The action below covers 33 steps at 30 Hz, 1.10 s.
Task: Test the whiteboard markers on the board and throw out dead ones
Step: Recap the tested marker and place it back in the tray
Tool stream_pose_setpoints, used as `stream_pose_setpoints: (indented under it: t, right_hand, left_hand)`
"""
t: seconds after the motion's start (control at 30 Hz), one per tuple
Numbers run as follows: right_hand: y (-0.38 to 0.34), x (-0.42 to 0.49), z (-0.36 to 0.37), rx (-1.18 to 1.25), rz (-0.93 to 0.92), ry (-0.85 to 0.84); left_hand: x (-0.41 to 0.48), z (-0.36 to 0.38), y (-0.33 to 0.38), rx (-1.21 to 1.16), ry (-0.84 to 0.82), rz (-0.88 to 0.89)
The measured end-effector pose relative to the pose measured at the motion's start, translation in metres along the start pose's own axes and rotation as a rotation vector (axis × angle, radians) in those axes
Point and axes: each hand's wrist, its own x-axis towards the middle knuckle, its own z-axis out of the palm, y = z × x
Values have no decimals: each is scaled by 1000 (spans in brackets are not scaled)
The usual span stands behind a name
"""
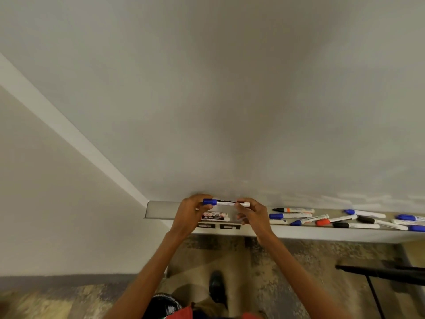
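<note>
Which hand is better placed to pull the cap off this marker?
Left. The left hand already pinches the blue cap, while the right hand steadies the white barrel.

A black shoe (217, 287) stands on mottled grey-and-tan carpet (287, 272) below the ledge. A dark base strip (57, 279) runs along the foot of the pale wall (46, 203) at left. A black metal frame (379, 272), possibly a chair or stand, enters from the right edge above the carpet.

Rightmost markers (417, 228) cut by the edge; boxes (215, 216) partly behind hands (253, 215)
</note>
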Motion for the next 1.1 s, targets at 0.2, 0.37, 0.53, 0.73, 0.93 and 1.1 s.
stream_pose_setpoints:
  t: [0.2, 0.37, 0.53, 0.73, 0.93, 1.1]
  right_hand:
    - [30, 28, 24, -499, -174, -151]
    - [47, 43, 37, -595, -229, -88]
    - [67, 46, 41, -716, -249, -52]
    - [72, 43, 51, -743, -259, 13]
    - [80, 46, 54, -726, -275, 72]
    - [86, 47, 51, -742, -321, 89]
  left_hand:
    - [2, -7, -29, -109, 120, -160]
    - [2, -4, -47, -80, 188, -165]
    - [3, 0, -62, 3, 214, -220]
    - [5, 5, -66, 76, 239, -238]
    - [3, 12, -69, 114, 205, -213]
    - [-1, 21, -75, 287, 213, -186]
